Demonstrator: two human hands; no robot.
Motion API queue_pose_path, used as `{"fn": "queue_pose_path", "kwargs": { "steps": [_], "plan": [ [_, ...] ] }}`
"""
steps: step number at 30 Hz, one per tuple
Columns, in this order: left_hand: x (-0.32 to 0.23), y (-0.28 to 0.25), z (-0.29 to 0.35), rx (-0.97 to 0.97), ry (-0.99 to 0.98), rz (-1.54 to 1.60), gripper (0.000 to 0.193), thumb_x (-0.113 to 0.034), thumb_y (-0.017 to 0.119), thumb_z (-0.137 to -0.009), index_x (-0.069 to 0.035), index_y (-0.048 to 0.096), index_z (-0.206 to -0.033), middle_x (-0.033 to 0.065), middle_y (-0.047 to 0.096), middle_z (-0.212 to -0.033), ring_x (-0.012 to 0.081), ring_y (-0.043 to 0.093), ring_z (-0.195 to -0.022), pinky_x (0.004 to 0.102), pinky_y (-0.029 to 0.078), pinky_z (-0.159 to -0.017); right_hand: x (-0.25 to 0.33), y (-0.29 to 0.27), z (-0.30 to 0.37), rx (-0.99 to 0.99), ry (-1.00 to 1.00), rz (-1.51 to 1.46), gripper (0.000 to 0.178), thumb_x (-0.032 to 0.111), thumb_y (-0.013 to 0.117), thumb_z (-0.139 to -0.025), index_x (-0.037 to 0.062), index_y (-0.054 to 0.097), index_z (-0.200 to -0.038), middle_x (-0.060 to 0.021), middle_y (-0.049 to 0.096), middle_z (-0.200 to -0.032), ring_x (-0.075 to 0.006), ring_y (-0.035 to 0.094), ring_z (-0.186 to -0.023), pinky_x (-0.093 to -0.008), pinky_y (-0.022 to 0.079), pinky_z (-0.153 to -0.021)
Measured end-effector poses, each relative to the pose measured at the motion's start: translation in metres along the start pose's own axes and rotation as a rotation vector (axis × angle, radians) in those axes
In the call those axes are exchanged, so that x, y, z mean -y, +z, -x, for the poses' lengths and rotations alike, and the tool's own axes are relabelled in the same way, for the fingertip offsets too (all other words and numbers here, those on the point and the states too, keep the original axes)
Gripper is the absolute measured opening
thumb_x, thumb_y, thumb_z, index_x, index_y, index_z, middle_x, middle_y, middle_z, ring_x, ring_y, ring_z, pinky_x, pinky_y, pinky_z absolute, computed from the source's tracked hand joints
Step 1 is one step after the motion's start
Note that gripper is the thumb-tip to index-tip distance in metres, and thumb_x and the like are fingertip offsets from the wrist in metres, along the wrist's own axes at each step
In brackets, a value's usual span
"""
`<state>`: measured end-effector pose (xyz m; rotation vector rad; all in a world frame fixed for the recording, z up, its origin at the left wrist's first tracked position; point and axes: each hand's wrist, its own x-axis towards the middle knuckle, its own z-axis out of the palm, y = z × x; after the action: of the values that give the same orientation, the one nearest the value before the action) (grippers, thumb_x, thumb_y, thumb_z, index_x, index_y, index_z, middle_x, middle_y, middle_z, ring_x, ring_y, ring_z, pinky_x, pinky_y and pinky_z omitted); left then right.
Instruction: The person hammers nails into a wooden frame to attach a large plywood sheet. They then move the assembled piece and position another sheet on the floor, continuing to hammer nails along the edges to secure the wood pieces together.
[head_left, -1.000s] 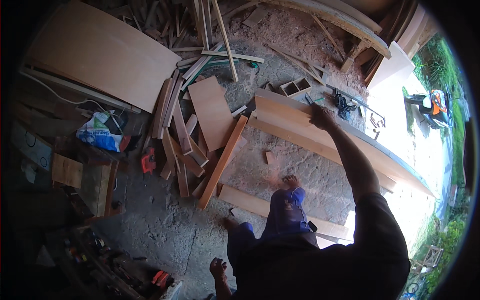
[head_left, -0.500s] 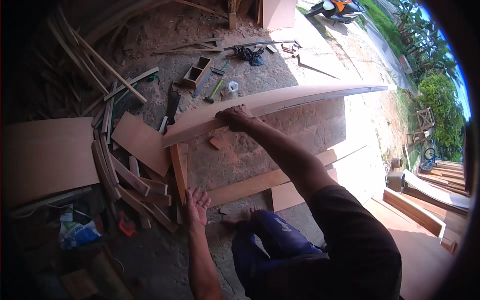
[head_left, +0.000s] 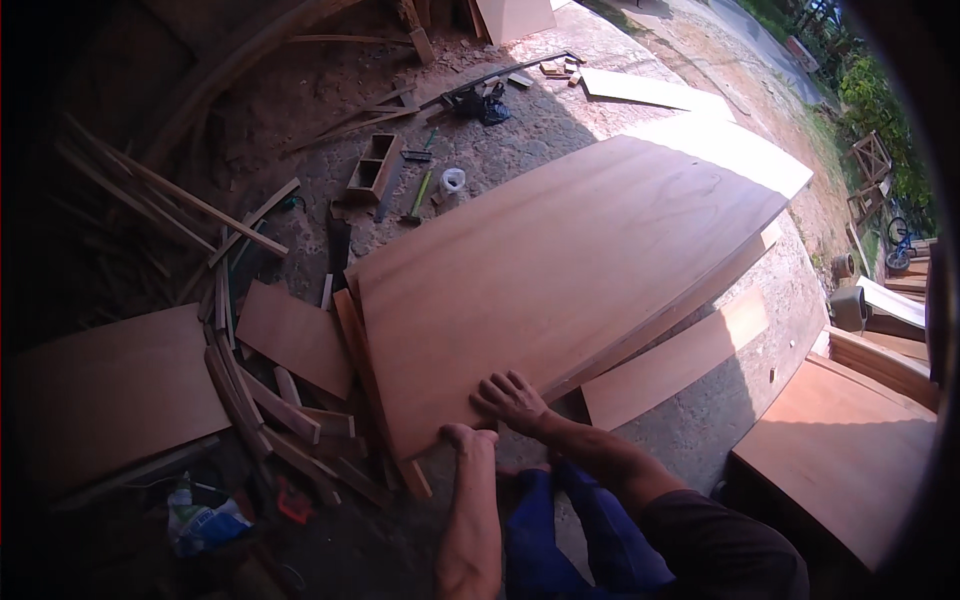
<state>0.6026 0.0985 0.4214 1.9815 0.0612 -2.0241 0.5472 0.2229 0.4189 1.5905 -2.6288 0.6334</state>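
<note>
A large tan wooden panel (head_left: 560, 270) lies broad face up before me, reaching from the lower middle to the sunlit far right. My right hand (head_left: 510, 398) rests on its near edge with the fingers spread over the face. At the near left corner my left hand (head_left: 467, 437) grips the edge; its fingers are mostly hidden under the panel. A narrow wooden board (head_left: 350, 325) sticks out from beneath the panel's left end. What else supports the panel underneath is hidden.
Beyond the panel are an open wooden box (head_left: 374, 168), a green-handled hammer (head_left: 420, 195) and a white container (head_left: 453, 181). Several wood offcuts (head_left: 290, 405) lie to the left, by another sheet (head_left: 120, 390). A long board (head_left: 675, 355) and a wooden panel (head_left: 840, 450) are at right.
The panel has come down from standing on its long edge to lying broad face up. My right hand has moved nearer, and my left has gone from open to the panel's edge.
</note>
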Motion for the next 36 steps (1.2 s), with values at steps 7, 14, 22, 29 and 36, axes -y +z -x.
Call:
{"fn": "queue_pose_path", "kwargs": {
  "steps": [7, 14, 22, 29, 36],
  "plan": [
    [0.077, -0.109, -0.171, -0.072, 0.175, -0.084, 0.081, -0.074, 0.016, -0.094, -0.018, 0.038, -0.148, 0.0096, 0.041, -0.151, 0.0308, 0.037, -0.139, 0.0532, 0.034, -0.112, 0.023, 0.026, 0.148, 0.428, 0.347, -0.315, 0.061, 0.016, 0.058, -0.086, 0.0171, 0.043, -0.145, -0.0174, 0.043, -0.146, -0.0333, 0.048, -0.131, -0.0507, 0.035, -0.108],
    [0.134, -0.137, -0.216, -0.221, 0.217, -0.002, 0.081, -0.072, 0.026, -0.095, -0.015, 0.032, -0.152, 0.0091, 0.031, -0.158, 0.0328, 0.027, -0.145, 0.0587, 0.024, -0.116, 0.070, -0.046, 0.291, 0.822, 0.638, -0.429, 0.071, 0.031, 0.065, -0.086, 0.0135, 0.037, -0.148, -0.0157, 0.050, -0.138, -0.0364, 0.055, -0.120, -0.0491, 0.046, -0.095],
    [0.112, -0.156, -0.312, 0.055, 0.042, -0.012, 0.089, -0.080, 0.020, -0.090, -0.022, 0.015, -0.157, 0.0042, 0.017, -0.162, 0.0309, 0.019, -0.148, 0.0536, 0.019, -0.119, 0.050, -0.015, 0.275, 0.747, 0.731, -0.435, 0.069, 0.032, 0.065, -0.086, 0.0089, 0.039, -0.146, -0.0168, 0.053, -0.133, -0.0384, 0.055, -0.118, -0.0469, 0.045, -0.099],
    [0.107, -0.262, -0.217, -0.285, 0.141, -1.139, 0.090, -0.060, 0.049, -0.093, -0.020, 0.001, -0.158, 0.0091, 0.003, -0.164, 0.0362, 0.011, -0.150, 0.0551, 0.025, -0.116, 0.061, -0.017, 0.262, 0.800, 0.731, -0.412, 0.063, 0.027, 0.059, -0.088, 0.0107, 0.039, -0.146, -0.0162, 0.056, -0.130, -0.0385, 0.055, -0.119, -0.0472, 0.045, -0.099],
    [-0.014, -0.275, -0.008, 0.142, 0.383, -0.998, 0.077, -0.045, 0.053, -0.098, -0.010, 0.015, -0.157, 0.0179, 0.027, -0.157, 0.0362, 0.037, -0.140, 0.0470, 0.040, -0.107, 0.093, -0.062, 0.253, 0.861, 0.657, -0.342, 0.043, 0.032, 0.058, -0.089, 0.0132, 0.054, -0.127, -0.0194, 0.061, -0.121, -0.0420, 0.056, -0.116, -0.0507, 0.047, -0.094]
  ]
}}
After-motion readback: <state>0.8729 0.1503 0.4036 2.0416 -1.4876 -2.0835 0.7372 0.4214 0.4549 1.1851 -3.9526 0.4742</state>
